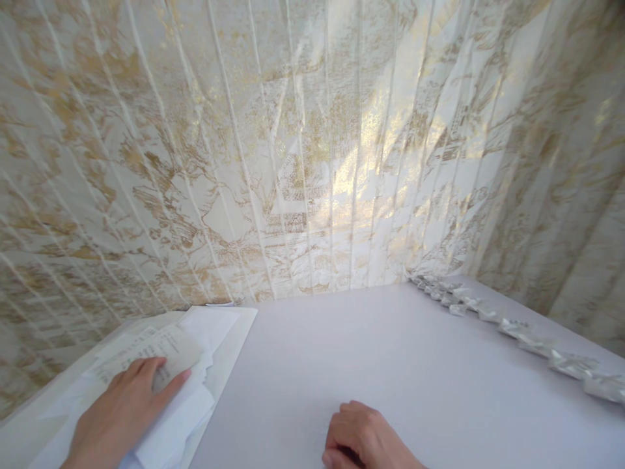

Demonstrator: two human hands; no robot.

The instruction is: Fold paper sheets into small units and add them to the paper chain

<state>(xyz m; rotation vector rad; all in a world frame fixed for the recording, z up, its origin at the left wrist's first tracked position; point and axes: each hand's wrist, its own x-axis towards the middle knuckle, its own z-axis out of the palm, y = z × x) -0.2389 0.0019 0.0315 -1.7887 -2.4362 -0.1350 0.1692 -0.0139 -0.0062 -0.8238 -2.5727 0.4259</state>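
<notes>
My left hand (127,405) lies over a loose pile of white papers (215,339), with its thumb held away from the fingers. Its fingertips touch a sheet with printed text (176,348); I see nothing gripped. The sheets overlap unevenly on a larger pale board or folder (234,348). Near the bottom edge, my right hand (366,435) rests on the table with its fingers curled in, and nothing shows in them. The palm side of this hand is hidden.
The pale lilac-grey table (312,352) stands against a pleated curtain (293,163) with a gold-brown pattern. Along its right side runs a row of several small, crumpled silvery packets (517,331), reaching back to the far corner.
</notes>
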